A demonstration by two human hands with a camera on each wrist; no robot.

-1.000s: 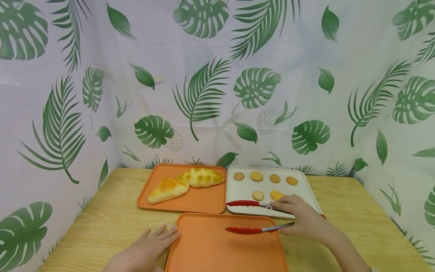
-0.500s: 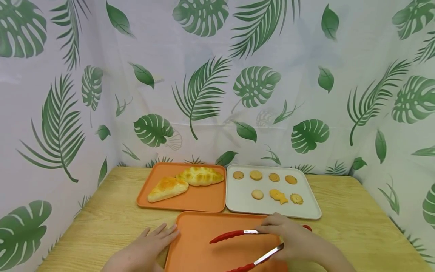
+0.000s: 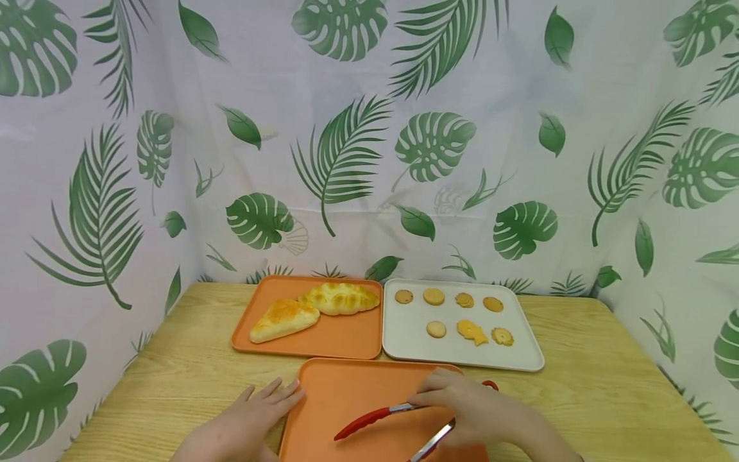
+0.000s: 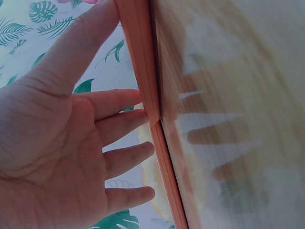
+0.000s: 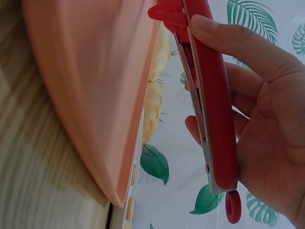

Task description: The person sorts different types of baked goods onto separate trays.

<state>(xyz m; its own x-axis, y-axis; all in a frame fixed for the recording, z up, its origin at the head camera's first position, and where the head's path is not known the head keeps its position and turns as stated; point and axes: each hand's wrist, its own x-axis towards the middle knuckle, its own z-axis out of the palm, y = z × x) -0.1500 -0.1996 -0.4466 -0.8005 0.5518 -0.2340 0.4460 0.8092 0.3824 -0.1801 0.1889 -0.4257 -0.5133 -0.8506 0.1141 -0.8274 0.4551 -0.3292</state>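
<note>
My right hand [image 3: 467, 404] grips a pair of red-and-metal tongs [image 3: 362, 423] over the near orange tray [image 3: 331, 388]. The tongs' arms are spread apart, with nothing seen between them, and one tip runs out of the head view at the bottom. In the right wrist view, thumb and fingers close around the red handle [image 5: 217, 109], which ends in a red loop [image 5: 233, 206]. My left hand [image 3: 242, 417] lies at that tray's left side with fingers straight. Its fingertips meet the orange rim [image 4: 142, 71] in the left wrist view.
Behind stands another orange tray [image 3: 340, 340] bearing a triangular pastry [image 3: 284, 321] and a braided-looking loaf [image 3: 340, 299]. Beside it, a white tray [image 3: 404, 346] carries several cookies, including a fish-shaped one [image 3: 471, 332]. Leaf-print cloth [image 3: 358, 250] encloses the wooden table [image 3: 583, 385].
My right hand has carried the tongs from the white tray's front edge leftward and nearer, over the near orange tray. The tongs have spread wider. My left hand stays in place.
</note>
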